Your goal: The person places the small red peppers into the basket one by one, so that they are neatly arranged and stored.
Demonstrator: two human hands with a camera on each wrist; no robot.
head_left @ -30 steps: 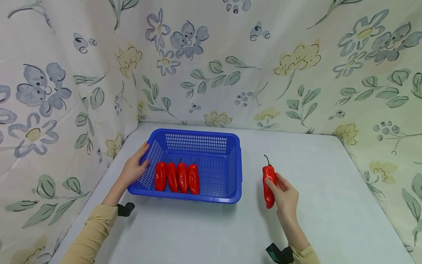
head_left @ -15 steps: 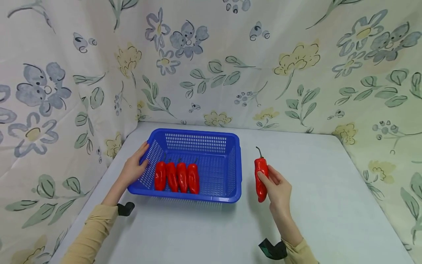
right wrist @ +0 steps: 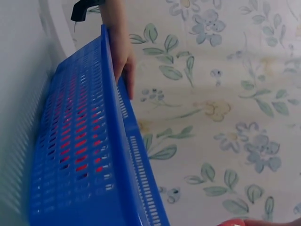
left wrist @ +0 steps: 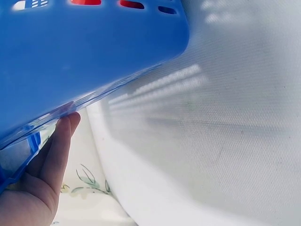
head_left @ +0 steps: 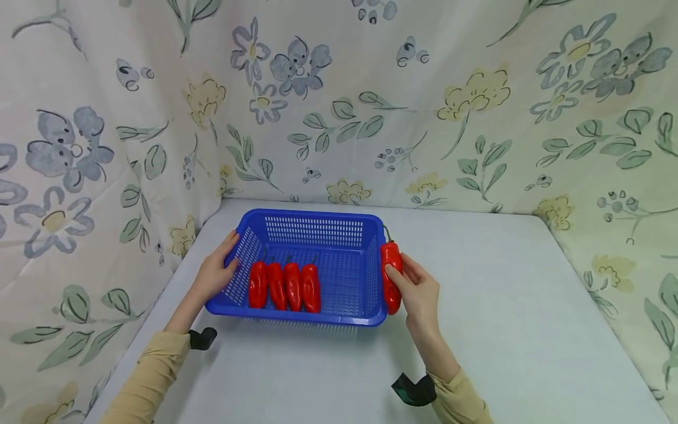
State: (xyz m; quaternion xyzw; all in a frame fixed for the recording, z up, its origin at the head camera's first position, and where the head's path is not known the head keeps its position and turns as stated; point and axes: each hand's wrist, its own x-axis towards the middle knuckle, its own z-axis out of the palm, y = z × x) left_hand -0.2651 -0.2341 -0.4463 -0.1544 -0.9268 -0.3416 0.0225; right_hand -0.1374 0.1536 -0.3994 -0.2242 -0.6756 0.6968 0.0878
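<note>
A blue plastic basket [head_left: 344,318] with slotted walls stands on the white table. Several red peppers [head_left: 293,285] lie side by side in its left half, stems pointing away from me. My left hand [head_left: 214,271] holds the basket's left rim, thumb over the inner side and fingers along the outside. In the left wrist view, those fingers [left wrist: 59,146] lie against the blue wall. My right hand [head_left: 421,294] pinches another red pepper [head_left: 391,282] between thumb and fingers, upright in view with its stem up, at the basket's right rim. Only a sliver of that pepper [right wrist: 233,222] shows in the right wrist view.
The white table [head_left: 503,318] extends to the right and in front of the basket. A flower-patterned cloth [head_left: 339,118] hangs behind it and along both sides. Black straps [head_left: 415,390] sit at both wrists.
My right hand has moved left with the pepper, from the table's right side to the basket's right rim. My left hand, the basket and the peppers in it have stayed in place.
</note>
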